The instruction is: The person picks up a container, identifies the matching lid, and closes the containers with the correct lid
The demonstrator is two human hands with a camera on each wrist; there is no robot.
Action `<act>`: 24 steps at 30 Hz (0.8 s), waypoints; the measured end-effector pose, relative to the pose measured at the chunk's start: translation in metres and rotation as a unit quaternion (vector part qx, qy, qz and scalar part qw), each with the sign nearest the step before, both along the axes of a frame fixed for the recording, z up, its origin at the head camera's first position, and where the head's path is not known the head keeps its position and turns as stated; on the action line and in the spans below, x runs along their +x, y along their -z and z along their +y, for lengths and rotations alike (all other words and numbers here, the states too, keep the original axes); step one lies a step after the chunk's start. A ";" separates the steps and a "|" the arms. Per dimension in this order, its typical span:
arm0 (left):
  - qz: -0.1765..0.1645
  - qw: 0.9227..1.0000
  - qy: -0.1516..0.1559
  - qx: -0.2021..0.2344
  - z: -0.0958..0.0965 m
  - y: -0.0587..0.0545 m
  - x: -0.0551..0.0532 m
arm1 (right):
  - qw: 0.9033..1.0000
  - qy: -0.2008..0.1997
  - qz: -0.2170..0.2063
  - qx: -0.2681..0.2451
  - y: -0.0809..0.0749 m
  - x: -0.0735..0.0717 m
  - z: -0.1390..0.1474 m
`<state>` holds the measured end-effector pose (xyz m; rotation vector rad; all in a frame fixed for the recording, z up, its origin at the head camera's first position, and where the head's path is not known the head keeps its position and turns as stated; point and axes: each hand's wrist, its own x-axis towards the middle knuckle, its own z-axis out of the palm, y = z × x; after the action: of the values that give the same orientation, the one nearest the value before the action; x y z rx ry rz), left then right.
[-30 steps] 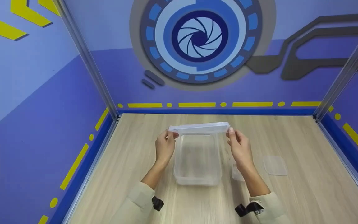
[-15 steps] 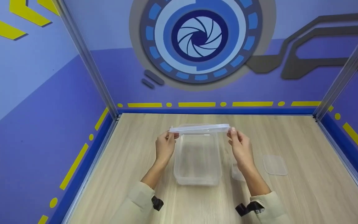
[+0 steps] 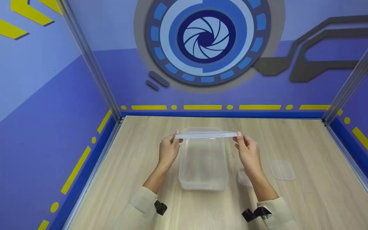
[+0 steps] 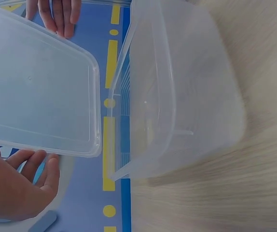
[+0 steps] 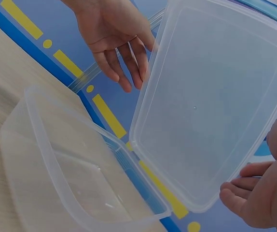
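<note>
A clear plastic lid [image 3: 206, 135] is held up over the far end of a large clear food container [image 3: 203, 169], seen almost edge-on in the head view. My left hand [image 3: 169, 150] pinches its left edge, and my right hand [image 3: 248, 154] pinches the right edge. From the left wrist, the broad face of the lid [image 4: 37, 82] shows, apart from the container's rim [image 4: 165, 72]. The right wrist view has the lid [image 5: 211, 101] raised beside the lidless container [image 5: 56, 179], with thumb and fingers of each hand at its long sides.
A small clear container [image 3: 244, 178] stands right of the large one, partly hidden behind my right wrist. Farther right, a small square lid [image 3: 282, 170] lies flat on the wooden table [image 3: 318, 198]. Printed blue walls [image 3: 113, 80] close off the back and sides.
The lid has come down slightly in the head view and turned more level, showing a thinner edge. Both hands keep their hold; the containers stay put.
</note>
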<state>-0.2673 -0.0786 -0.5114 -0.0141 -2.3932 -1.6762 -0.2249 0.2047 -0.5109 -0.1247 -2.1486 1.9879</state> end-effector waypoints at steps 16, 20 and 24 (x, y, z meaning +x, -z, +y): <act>-0.055 0.993 0.089 0.046 -0.009 0.003 0.002 | 1.000 0.016 -0.015 0.009 -0.002 0.000 0.002; -0.067 0.992 0.091 0.054 -0.010 0.003 0.002 | 1.000 0.016 -0.008 -0.002 0.000 0.000 0.001; -0.071 0.992 0.094 0.052 -0.010 0.004 0.002 | 1.000 0.018 -0.005 -0.004 0.000 0.000 0.001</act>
<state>-0.2649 -0.0890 -0.5152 -0.1109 -2.4693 -1.9453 -0.2245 0.2052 -0.5106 -0.1748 -2.1284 1.9810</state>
